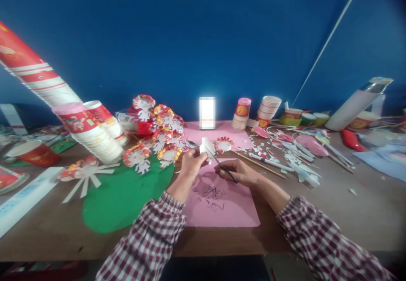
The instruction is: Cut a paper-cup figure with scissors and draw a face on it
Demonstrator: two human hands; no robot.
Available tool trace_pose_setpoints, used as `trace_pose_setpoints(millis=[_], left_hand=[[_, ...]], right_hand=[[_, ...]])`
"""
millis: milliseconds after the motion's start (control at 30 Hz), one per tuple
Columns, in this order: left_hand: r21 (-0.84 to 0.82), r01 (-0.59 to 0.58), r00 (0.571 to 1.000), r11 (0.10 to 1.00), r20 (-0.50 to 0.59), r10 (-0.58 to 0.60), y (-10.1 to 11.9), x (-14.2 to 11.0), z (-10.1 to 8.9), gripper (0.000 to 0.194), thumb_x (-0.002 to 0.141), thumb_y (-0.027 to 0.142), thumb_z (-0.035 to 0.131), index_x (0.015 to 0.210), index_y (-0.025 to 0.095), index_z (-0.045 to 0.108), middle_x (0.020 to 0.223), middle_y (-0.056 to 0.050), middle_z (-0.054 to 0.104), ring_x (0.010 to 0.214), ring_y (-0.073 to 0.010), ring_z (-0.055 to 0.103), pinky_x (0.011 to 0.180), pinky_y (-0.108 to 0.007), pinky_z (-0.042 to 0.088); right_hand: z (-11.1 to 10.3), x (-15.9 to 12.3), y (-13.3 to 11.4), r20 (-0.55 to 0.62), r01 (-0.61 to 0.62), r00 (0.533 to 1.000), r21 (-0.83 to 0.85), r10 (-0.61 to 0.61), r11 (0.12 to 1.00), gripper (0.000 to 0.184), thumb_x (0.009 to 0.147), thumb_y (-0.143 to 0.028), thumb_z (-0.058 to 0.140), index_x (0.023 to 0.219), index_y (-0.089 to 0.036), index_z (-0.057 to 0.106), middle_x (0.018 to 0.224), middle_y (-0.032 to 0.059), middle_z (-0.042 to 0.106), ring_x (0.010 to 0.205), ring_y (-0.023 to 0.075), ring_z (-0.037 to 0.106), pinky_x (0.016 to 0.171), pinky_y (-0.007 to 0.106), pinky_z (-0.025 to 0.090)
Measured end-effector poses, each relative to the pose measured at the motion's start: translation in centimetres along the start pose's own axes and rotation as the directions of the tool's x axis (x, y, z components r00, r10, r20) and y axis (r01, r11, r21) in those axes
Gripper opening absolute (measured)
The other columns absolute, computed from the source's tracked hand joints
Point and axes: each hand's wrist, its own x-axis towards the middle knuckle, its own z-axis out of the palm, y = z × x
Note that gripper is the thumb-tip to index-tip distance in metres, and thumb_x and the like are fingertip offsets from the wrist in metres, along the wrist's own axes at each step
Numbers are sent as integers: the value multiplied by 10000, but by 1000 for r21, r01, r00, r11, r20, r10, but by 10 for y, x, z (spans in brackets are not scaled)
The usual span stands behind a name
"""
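Note:
My left hand (190, 165) pinches a small white paper cutout (207, 146) above the pink paper sheet (234, 214). In my right hand (239, 173) is a slim dark pen (229, 173), which slants up toward the cutout; whether it touches the cutout I cannot tell. Black scribbled marks cover the middle of the sheet. Just beyond my hands lies a round paper piece (223, 144) with a red-and-white fringed edge. To the left, several white paper figures (138, 159) with red and yellow fringed rims lie partly over a green sheet (120, 203).
Tall stacks of paper cups (90, 131) lean at the left, beside a white box (28, 198). More cups (268, 111) stand at the back. Paper scraps (304, 173) and a wooden stick (261, 165) lie right. A white flask (355, 105) tilts at the far right.

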Motion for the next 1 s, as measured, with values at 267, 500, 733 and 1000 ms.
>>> trace_pose_setpoints(millis=[267,500,733,1000], left_hand=[[-11,-10,1000,1000,-2,10,-2,0,-1,241,592,256,748,771,128,650,724,-41,663,622,-127,610,640,-285,530],[-29,-6,1000,1000,-7,6,-1,0,1,223,592,248,742,754,126,649,688,-31,656,595,-118,603,622,-272,526],[-24,-1,1000,1000,-20,1,-2,1,1,232,600,247,743,771,124,647,707,-32,656,607,-117,605,628,-270,527],[-36,2,1000,999,-26,-3,-2,0,1,226,610,238,739,781,125,643,718,-25,644,632,-118,606,637,-267,529]], right_hand=[[0,-1,-2,-9,-1,1000,-15,1,1000,498,785,-521,630,1048,-100,670,716,30,609,565,99,476,520,228,385],[2,-1,-4,-16,-6,1000,-13,6,1000,499,785,-521,626,1037,-93,671,672,11,568,541,87,429,498,222,345],[3,-2,-6,-27,-12,1000,-10,12,1000,494,787,-504,630,1035,-78,671,651,4,542,547,85,413,500,218,331],[2,-1,1,-51,-14,999,-29,13,999,493,790,-493,632,1059,-82,673,680,25,590,553,93,443,507,224,358]])
